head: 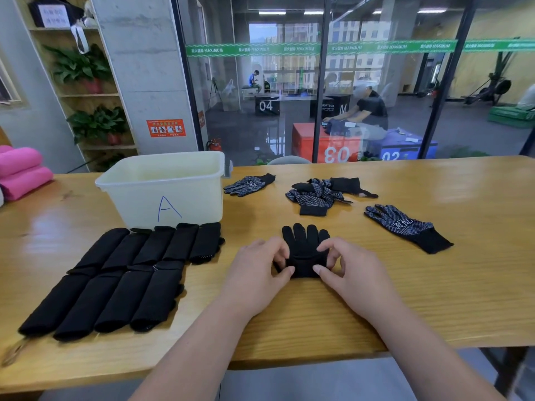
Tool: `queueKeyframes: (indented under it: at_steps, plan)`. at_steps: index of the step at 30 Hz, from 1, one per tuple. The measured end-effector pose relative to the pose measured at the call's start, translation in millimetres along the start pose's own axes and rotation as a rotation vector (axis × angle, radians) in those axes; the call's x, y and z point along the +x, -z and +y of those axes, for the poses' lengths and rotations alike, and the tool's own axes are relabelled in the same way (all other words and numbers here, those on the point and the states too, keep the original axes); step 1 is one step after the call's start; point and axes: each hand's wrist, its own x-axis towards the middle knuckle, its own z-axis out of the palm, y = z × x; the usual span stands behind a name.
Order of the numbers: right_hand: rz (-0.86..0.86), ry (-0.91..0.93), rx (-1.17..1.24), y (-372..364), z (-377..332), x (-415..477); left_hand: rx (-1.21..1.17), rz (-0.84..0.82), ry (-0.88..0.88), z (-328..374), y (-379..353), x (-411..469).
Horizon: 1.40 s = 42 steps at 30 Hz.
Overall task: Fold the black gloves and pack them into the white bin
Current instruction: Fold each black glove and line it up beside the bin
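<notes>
Pinching the near cuff end of a black glove (304, 250) at centre frame, my left hand (254, 273) and right hand (347, 270) each curl thumb and fingers round its doubled-over edge. Its fingers point away from me, flat on the wooden table (434, 285). To its left lie two rows of folded gloves (130, 273), just in front of the white bin (139, 198) marked A. Further back sit a lone glove (249, 184), a small heap of gloves (318, 195) and, at right, a dotted glove (405, 224).
</notes>
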Motion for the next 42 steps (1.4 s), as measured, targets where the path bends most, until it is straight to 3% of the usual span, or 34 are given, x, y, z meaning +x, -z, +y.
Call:
queueKeyframes:
  at_steps: [12,22,29,37,42]
  plan:
    - [0.117,0.18,-0.394,-11,1,1,0.311,0.062,-0.201,0,-8,1]
    - [0.009,0.087,-0.325,-5,-3,-2,0.251,0.019,-0.129,0,-5,1]
    - [0.002,0.055,-0.218,-2,-2,-1,0.149,0.011,-0.052,1,0,0]
    - [0.004,-0.053,0.098,2,2,0,-0.051,0.004,0.089,-5,-2,2]
    - [0.023,-0.078,0.07,0,4,2,-0.057,-0.009,0.076,-2,-3,3]
